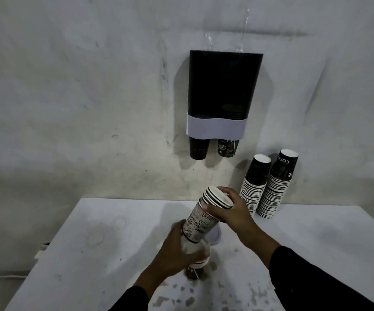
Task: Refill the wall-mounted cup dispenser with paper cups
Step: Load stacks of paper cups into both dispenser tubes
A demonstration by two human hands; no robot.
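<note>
Head view: both hands' grip (204,230) around a cup stack (200,223), two taller stacks (264,185) behind against the wall.

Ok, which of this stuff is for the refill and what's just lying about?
For the job: dispenser, held cup stack in left hand and right hand, two spare stacks against the wall.
Lying about: white table, cable lower left.
</note>
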